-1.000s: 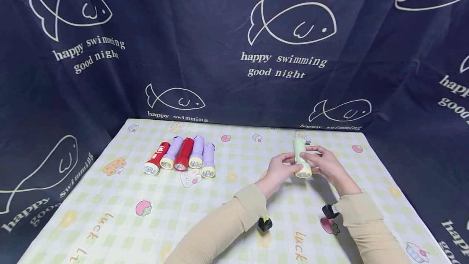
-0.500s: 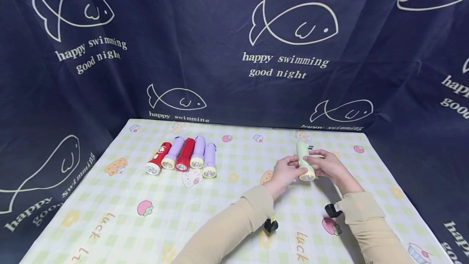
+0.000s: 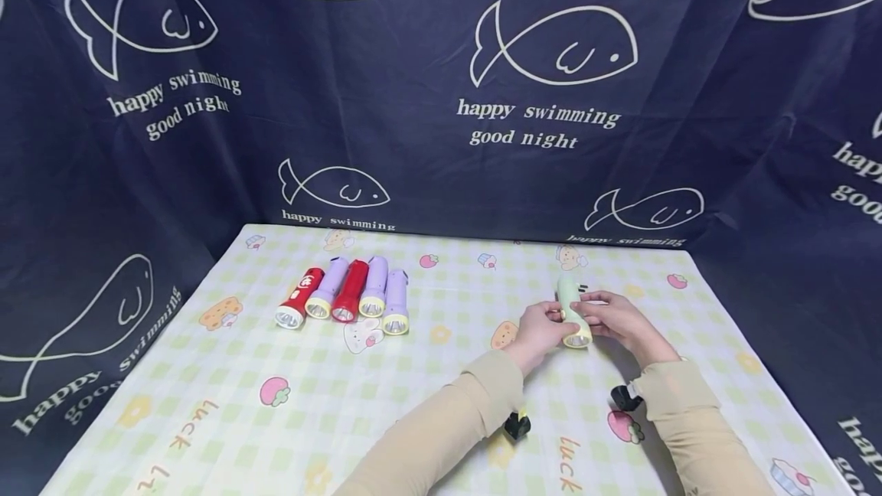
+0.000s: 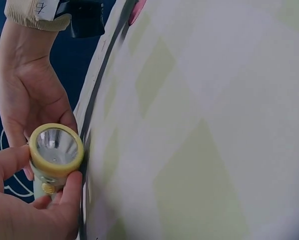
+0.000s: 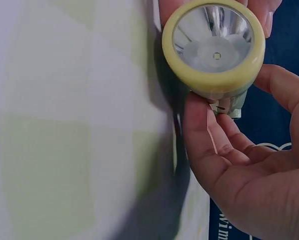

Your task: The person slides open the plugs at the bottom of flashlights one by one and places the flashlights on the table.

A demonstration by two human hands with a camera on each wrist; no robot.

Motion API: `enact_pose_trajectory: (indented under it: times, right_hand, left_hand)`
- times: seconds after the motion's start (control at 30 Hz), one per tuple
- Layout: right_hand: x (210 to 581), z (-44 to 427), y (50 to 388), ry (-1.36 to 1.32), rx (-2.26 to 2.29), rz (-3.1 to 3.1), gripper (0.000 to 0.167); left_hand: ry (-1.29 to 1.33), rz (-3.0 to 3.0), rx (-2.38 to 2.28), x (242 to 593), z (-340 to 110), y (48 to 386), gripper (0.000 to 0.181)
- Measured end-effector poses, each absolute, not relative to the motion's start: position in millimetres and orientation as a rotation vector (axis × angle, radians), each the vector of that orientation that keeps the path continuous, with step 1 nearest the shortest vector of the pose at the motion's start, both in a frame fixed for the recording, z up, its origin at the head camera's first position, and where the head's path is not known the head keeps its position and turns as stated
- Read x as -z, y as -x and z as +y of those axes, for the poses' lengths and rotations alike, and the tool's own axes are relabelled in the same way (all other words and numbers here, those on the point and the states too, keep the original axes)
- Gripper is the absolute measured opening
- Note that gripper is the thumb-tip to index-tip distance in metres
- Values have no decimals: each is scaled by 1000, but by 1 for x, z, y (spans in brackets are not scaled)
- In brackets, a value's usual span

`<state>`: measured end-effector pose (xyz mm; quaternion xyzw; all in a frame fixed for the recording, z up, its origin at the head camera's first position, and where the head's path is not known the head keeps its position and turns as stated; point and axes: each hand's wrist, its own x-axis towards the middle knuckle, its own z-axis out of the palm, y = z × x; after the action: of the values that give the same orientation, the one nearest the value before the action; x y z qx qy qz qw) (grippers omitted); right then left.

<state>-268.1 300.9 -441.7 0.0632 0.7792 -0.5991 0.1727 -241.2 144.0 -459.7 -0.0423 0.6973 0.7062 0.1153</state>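
A pale green flashlight [image 3: 569,298] with a yellow rim is held between both hands at the right of the table, its lens toward the near side. My left hand [image 3: 542,331] pinches its left side near the head; my right hand [image 3: 620,322] grips the right side. Two dark prongs stick out near its far end. In the left wrist view the flashlight's yellow rim [image 4: 56,169] sits between the left thumb and fingers [image 4: 70,197]. The right wrist view shows its lens [image 5: 214,42] and the right hand [image 5: 249,175] around it.
At the left of the table several flashlights lie side by side: a red one with a white head [image 3: 301,297], a plain red one [image 3: 350,289] and purple ones [image 3: 396,297]. A checked cloth [image 3: 344,419] covers the table. A dark fish-print curtain [image 3: 427,98] hangs behind.
Both hands have brought the green flashlight slightly toward the near edge and a little to the right. The row of flashlights on the left stays in the same arrangement.
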Motion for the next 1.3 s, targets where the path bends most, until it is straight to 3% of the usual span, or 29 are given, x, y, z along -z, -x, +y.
enact_pose_trajectory:
  times: [1.3]
  right_hand:
    - [446, 299, 267, -170, 1553, 2339, 62]
  left_hand:
    - [114, 2246, -1910, 460, 142, 239, 49]
